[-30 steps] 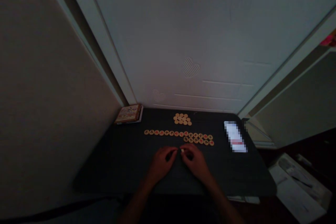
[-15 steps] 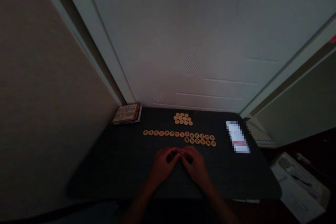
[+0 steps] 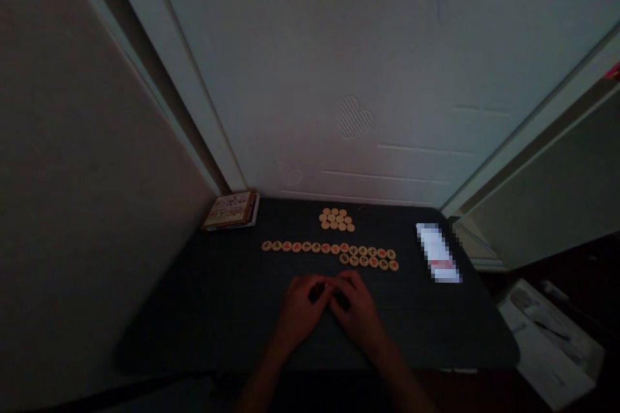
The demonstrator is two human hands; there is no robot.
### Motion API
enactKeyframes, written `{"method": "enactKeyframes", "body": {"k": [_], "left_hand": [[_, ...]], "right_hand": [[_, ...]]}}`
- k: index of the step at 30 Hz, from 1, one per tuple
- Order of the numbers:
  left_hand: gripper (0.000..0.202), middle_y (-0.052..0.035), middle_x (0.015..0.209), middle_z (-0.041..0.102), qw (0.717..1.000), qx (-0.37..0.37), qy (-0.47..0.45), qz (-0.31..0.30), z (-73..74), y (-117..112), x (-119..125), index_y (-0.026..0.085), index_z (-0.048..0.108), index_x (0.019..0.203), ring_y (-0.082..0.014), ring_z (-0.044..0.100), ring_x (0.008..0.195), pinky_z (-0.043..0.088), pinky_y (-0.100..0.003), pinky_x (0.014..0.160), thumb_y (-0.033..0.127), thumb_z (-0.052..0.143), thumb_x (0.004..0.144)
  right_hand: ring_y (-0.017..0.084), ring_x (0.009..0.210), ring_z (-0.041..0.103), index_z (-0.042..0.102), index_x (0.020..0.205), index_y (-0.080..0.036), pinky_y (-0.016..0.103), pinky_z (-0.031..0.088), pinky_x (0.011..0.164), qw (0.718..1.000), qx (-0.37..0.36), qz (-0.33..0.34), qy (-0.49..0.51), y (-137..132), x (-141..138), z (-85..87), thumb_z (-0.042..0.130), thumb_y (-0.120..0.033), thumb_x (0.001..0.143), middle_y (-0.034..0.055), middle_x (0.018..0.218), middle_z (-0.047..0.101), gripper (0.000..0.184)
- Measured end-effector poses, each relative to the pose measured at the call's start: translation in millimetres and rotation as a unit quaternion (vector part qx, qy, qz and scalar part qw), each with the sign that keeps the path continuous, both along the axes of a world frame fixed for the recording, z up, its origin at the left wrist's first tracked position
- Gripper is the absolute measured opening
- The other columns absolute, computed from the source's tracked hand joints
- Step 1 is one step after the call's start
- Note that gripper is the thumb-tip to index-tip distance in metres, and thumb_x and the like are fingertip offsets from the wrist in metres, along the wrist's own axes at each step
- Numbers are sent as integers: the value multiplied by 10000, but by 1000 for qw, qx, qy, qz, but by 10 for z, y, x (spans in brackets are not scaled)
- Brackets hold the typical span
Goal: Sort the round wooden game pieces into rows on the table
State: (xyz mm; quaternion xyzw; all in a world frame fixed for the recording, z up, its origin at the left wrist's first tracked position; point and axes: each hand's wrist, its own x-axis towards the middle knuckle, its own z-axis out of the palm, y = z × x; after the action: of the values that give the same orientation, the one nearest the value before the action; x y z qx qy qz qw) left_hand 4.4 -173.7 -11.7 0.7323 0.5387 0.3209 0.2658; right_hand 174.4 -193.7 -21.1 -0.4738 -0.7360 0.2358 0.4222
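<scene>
My left hand [image 3: 304, 306] and my right hand [image 3: 357, 306] meet above the dark table, thumbs and fingertips pinched together. Whatever lies between the fingertips is hidden and too dim to make out. Just beyond the fingers runs a long row of round wooden xiangqi pieces [image 3: 316, 248], marked in red and black. A shorter second row of such pieces [image 3: 363, 261] sits close under its right end. Farther back, a cluster of plain-faced round pieces [image 3: 332, 218] lies packed together, no markings showing.
The dark table [image 3: 194, 310] stands against a white panel [image 3: 271, 110] with embossed hearts. A stack of boxes or books [image 3: 231, 210] occupies its back left corner. On the right lies a bright, pixelated phone-like object [image 3: 438, 253]. A white box [image 3: 552, 342] is below, right of the table.
Both hands stay together in nearly the same place, with a slight shift of the fingers. The view has moved a little. The rows and the cluster look the same.
</scene>
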Motion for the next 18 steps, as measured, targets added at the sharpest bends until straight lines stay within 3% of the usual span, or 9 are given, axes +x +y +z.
{"method": "enactKeyframes", "body": {"k": [9,18], "left_hand": [[201,-22,947,754,1000,3,2,-23,54,-23,-9,258,725,986,-215,657,876,486,-368,843,378,568,954],[230,-14,1047,759,995,-45,-84,-21,20,-21,-19,278,701,1108,-198,699,951,538,-348,888,395,580,951]], "right_hand": [[208,1021,661,627,1227,-265,333,599,884,999,40,-23,-27,-43,-11,-19,632,-139,892,84,1120,616,358],[208,1041,663,613,1229,-247,357,585,922,997,63,-23,-34,-22,-6,-2,605,-156,919,82,1120,670,323]]}}
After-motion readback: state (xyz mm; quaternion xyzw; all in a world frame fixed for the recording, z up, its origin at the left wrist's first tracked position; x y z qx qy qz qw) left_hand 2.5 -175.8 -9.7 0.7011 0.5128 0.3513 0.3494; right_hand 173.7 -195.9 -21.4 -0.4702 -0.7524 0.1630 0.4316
